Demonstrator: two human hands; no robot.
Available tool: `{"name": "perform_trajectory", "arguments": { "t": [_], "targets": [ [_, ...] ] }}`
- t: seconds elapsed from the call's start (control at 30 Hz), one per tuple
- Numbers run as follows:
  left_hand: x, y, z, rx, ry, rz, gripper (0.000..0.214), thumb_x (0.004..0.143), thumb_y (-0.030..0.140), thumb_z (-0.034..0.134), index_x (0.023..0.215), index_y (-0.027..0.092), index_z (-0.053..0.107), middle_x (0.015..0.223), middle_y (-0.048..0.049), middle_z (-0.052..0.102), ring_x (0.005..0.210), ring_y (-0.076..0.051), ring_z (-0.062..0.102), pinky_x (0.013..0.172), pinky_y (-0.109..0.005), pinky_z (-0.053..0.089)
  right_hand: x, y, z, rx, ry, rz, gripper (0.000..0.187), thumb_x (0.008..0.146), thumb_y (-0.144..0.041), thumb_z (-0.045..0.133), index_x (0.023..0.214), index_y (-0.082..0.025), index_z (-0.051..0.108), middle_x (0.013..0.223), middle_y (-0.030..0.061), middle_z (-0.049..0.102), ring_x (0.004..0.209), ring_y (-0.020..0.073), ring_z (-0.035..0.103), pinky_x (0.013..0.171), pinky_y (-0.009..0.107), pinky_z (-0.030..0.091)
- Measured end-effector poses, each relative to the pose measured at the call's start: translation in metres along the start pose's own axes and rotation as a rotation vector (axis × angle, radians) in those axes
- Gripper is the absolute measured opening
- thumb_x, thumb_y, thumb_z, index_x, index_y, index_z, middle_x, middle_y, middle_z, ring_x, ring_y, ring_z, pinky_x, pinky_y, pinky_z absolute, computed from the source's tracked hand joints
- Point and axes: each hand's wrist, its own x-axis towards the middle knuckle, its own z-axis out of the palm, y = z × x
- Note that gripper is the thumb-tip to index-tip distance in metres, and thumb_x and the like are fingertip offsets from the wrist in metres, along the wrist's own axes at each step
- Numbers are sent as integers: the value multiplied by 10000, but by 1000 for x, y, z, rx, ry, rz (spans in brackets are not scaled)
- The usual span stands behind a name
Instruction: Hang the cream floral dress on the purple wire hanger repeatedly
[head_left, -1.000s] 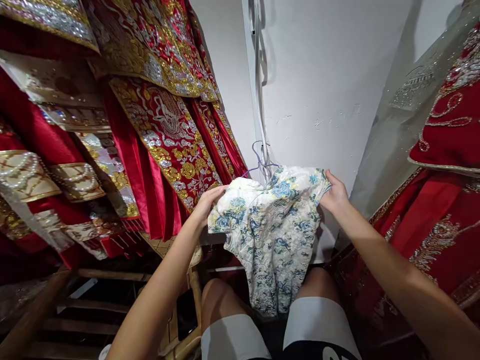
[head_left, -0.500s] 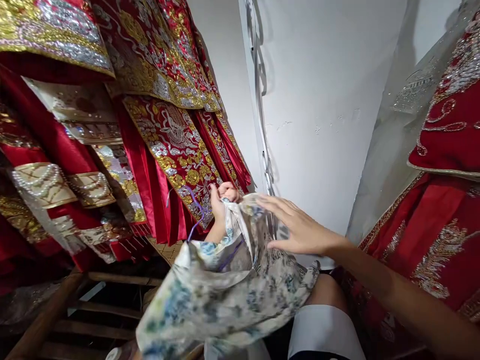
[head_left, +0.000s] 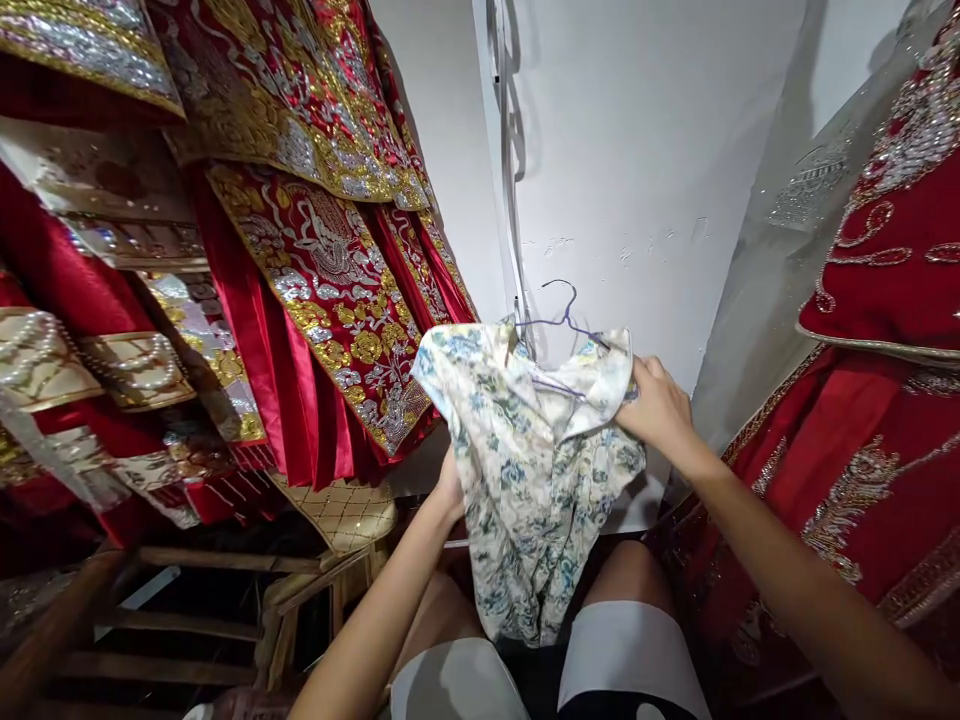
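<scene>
A floral short-sleeved blouse, white with blue and green print, hangs spread out in front of me above my knees. Through its neck runs a thin purple wire hanger, hook up. My right hand is closed on the blouse's right shoulder edge, close to that end of the hanger. Behind the left side of the blouse is my left hand, touching the cloth; its fingers are hidden by the fabric. The lower part of the blouse drapes down in folds between my legs.
Red gowns with gold and silver embroidery hang at the left. Another red beaded gown hangs at the right beside sheer fabric. A white rail runs up the wall. At lower left stands a wooden slatted frame.
The blouse went from bunched and tilted to upright and spread on the hanger, hook now up. My right hand, open before, has closed on the shoulder; my left moved down behind the cloth.
</scene>
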Motion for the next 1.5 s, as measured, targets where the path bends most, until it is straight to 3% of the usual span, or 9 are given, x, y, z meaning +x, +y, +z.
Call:
{"name": "perform_trajectory", "arguments": {
  "t": [0.17,0.33,0.43,0.6,0.73,0.97,1.17,1.37,1.5],
  "targets": [
    [-21,-44,7,-227,283,-27,717,687,625,778,1265,230,626,1327,-97,687,1296,-328,598,1096,-440,485,24,-34,4,40,-41,-124,650,757,-322,670,1388,-191,580,1129,166,621,1022,389,610,821,479,512],
    [-62,-88,19,-187,403,-59,835,581,335,909,1342,233,581,1357,-127,662,1300,-336,592,1102,-421,468,-34,-40,17,424,-37,-259,643,810,-296,663,1439,-255,536,1451,116,548,1374,385,446,1123,568,365],
    [-80,-106,26,-155,377,-99,816,599,359,901,1343,219,596,1315,-148,682,1282,-347,601,1106,-442,453,-101,-42,36,742,-41,11,468,877,-381,649,1330,-273,610,1375,106,621,1320,347,523,1088,545,425],
    [-91,-112,35,-102,327,-81,753,611,378,891,1301,212,637,1282,-145,697,1268,-331,611,1118,-437,438,-189,-65,81,1147,-204,500,293,862,-536,666,838,-249,610,736,32,625,647,222,601,594,357,520],
    [-96,-99,35,6,298,-65,703,642,388,869,1291,231,649,1266,-127,705,1263,-312,614,1135,-420,420,-189,-75,92,1249,-258,482,363,892,-541,639,740,-247,491,612,-43,433,551,154,451,522,280,402],
    [-94,-92,35,129,304,-45,774,660,395,856,1369,242,588,1292,-123,688,1348,-336,537,1165,-431,381,-175,-67,70,1171,-224,426,329,943,-499,573,740,-243,544,626,-28,452,585,167,440,562,294,358],
    [-99,-128,45,242,860,338,601,896,516,603,1430,304,424,1560,-109,394,1473,-291,355,1209,-407,293,-179,-70,61,1219,-144,500,384,872,-512,665,637,-237,537,569,-22,434,549,165,410,539,301,342],
    [-94,-148,73,334,430,401,492,944,459,566,1377,236,499,1281,-157,595,1145,-273,615,1027,-400,459,-182,-88,54,1347,-292,536,364,819,-520,733,671,-211,610,584,-14,500,551,147,446,523,276,367],
    [-80,-141,76,426,352,548,220,984,355,521,1028,179,645,907,-74,646,852,-203,626,794,-322,499,-176,-94,53,1533,-311,746,410,717,-480,835,608,-196,561,542,-41,450,509,96,375,477,227,329]
  ]
}}
